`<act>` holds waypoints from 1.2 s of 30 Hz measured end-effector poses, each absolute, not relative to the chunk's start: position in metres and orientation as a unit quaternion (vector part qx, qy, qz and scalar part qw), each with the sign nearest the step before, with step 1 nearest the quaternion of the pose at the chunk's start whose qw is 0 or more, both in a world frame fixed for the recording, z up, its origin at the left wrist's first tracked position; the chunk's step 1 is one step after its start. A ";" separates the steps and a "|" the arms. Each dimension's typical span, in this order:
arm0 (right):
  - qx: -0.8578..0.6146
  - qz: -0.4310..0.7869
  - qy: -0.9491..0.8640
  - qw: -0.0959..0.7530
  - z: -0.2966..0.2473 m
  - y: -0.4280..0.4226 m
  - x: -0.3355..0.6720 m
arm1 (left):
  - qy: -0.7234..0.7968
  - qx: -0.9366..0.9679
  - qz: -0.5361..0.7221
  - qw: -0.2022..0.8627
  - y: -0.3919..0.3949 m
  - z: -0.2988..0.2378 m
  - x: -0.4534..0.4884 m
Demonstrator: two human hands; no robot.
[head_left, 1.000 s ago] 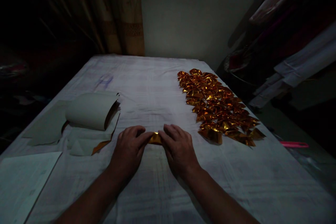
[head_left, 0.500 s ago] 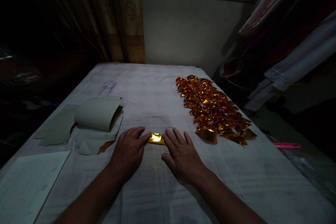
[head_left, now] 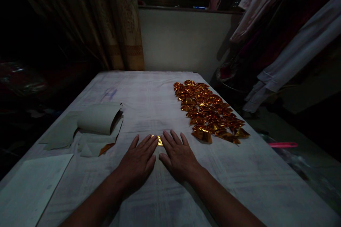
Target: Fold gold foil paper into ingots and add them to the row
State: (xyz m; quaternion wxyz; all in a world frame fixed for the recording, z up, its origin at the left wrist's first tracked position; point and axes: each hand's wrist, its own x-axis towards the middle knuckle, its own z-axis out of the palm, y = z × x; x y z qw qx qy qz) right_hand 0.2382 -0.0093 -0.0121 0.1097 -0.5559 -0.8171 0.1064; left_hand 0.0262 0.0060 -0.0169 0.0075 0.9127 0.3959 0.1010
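Note:
A small folded strip of gold foil paper (head_left: 160, 141) lies flat on the cloth-covered table (head_left: 149, 110), mostly hidden under my fingers. My left hand (head_left: 140, 159) rests palm down with its fingers stretched over the strip's left part. From the other side, my right hand (head_left: 179, 156) lies flat too, its fingertips on the strip's right end and its thumb apart. Between the two hands only a short shiny piece shows. To the right stand many folded gold foil pieces (head_left: 202, 134), grouped in close rows.
Left of my hands lie a curled stack of pale-backed paper sheets (head_left: 96, 118) and a flat white sheet (head_left: 34, 184). A pink handle (head_left: 282, 144) sits beyond the table's right edge. Clothes (head_left: 301, 46) hang at the right, a curtain (head_left: 119, 25) behind.
My left hand has moved right and flattened its fingers onto the foil strip, so less of it shows. My right hand stays flat. The whole view has shifted slightly.

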 end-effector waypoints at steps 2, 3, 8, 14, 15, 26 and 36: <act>-0.556 0.103 -0.817 0.110 -0.012 -0.009 0.238 | 0.403 0.909 0.110 -0.013 0.007 -0.018 0.017; -0.556 0.102 -0.818 0.109 -0.012 -0.009 0.238 | 0.408 0.906 0.113 -0.023 0.007 -0.018 0.013; -0.558 0.106 -0.816 0.108 -0.009 -0.009 0.236 | 0.434 0.891 0.126 -0.038 0.007 -0.012 0.006; -0.559 0.109 -0.810 0.138 -0.002 -0.012 0.238 | 0.473 0.873 0.117 -0.031 0.020 0.010 0.025; -0.561 0.108 -0.808 0.147 -0.001 -0.012 0.239 | 0.468 0.878 0.096 -0.033 0.023 0.014 0.027; -0.494 0.091 -0.815 0.288 -0.013 -0.007 0.244 | 0.417 0.908 -0.003 -0.034 0.035 0.028 0.034; -0.585 0.107 -0.713 0.372 -0.014 0.000 0.240 | 0.532 0.804 0.170 0.202 0.020 0.021 0.040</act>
